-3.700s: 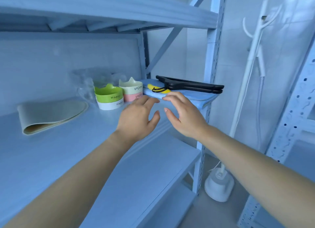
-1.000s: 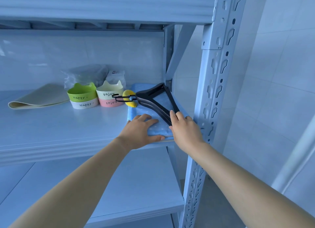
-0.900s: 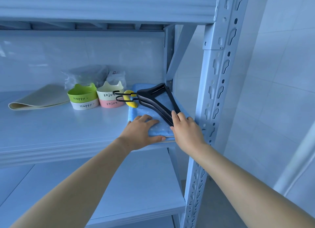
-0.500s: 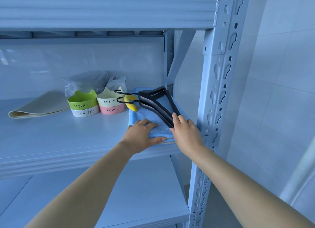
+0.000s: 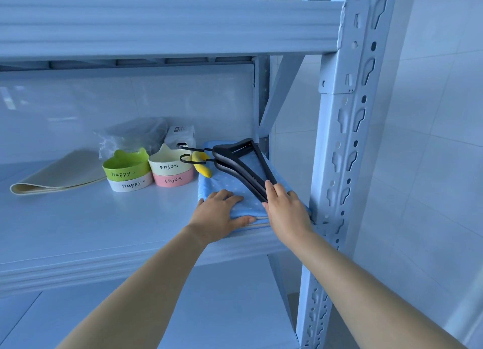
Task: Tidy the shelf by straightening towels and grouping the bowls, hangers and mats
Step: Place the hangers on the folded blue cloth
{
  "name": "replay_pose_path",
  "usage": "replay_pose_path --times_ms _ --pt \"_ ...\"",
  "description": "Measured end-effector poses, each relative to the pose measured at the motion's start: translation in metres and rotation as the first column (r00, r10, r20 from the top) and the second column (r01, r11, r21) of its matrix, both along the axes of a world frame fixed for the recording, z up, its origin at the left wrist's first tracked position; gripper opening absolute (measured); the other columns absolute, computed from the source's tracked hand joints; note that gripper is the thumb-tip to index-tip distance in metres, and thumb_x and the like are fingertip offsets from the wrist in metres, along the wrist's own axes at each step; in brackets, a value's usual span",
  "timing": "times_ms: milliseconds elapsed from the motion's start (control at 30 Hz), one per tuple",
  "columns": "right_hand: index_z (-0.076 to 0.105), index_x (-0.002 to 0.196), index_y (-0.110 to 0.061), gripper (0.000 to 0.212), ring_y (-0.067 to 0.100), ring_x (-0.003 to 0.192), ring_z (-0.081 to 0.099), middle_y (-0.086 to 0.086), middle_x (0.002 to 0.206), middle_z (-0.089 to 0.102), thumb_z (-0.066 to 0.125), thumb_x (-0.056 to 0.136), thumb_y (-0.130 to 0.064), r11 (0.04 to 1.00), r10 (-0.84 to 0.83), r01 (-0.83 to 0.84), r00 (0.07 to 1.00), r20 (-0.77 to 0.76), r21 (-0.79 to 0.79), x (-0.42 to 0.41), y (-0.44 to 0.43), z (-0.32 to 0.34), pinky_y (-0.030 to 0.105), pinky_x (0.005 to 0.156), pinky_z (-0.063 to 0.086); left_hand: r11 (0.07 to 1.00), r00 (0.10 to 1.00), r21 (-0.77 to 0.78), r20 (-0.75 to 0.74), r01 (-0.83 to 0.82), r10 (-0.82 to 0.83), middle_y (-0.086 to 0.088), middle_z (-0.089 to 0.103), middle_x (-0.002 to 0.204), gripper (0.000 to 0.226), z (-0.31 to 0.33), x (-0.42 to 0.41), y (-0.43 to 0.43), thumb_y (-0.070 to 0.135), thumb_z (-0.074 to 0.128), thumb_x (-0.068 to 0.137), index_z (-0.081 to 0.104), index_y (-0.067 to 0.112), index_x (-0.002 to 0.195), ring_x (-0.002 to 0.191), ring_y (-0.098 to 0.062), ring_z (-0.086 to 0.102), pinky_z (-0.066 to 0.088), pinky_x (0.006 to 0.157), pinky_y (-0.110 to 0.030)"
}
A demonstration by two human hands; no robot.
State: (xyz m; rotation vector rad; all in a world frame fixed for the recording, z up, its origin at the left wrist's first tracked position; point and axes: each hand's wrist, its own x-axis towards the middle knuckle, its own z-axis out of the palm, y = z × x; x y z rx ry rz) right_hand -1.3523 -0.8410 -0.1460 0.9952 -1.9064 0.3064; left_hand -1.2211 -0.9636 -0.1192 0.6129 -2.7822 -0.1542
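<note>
The pale blue metal shelf [image 5: 104, 231] fills most of the view, with another board above it and a slotted upright post [image 5: 347, 139] standing at its front right corner. A beige mat [image 5: 60, 176], folded over on itself, lies towards the shelf's left end, near the back. A folded blue towel [image 5: 232, 189] with small white dots lies at the right end, its near edge at the front edge of the shelf, just beside the post. A crumpled clear plastic bag [image 5: 136, 134] sits against the back wall behind the bowls. The black hangers [image 5: 240, 165] lie stacked on the towel, their wire hooks pointing left over the towel's back left corner. The left hand [image 5: 217, 218] rests on the towel's front left corner; its grip is spread, the fingers flat on the cloth and the thumb lying along the towel's front edge. The right hand [image 5: 285, 210] lies on the towel's front right part with its grip spread too, straight fingers touching the near ends of the hangers. Left of the towel stand two bowl stacks, side by side and touching: a green bowl [image 5: 125, 163] on a white bowl [image 5: 130, 184] (both lettered "Happy"), and a cream bowl [image 5: 170, 163] on a pink bowl [image 5: 173, 179]. A small white packet [image 5: 180, 134] stands behind the cream bowl. A small yellow object [image 5: 202, 165] lies on the towel's left edge under the hooks; what it is cannot be told.
</note>
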Motion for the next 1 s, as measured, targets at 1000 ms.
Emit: replay_pose_path --times_ms 1000 --pt "0.071 0.101 -0.007 0.059 0.015 0.044 0.048 0.001 0.069 0.061 0.087 0.054 -0.039 0.999 -0.023 0.021 0.999 -0.044 -0.042 -0.036 -0.059 0.006 0.019 0.046 0.042 0.999 0.999 -0.04 0.025 -0.032 0.033 0.011 0.035 0.143 0.071 -0.002 -0.042 -0.062 0.075 0.036 0.079 0.035 0.037 0.139 0.134 -0.013 0.03 0.03 0.11 -0.044"
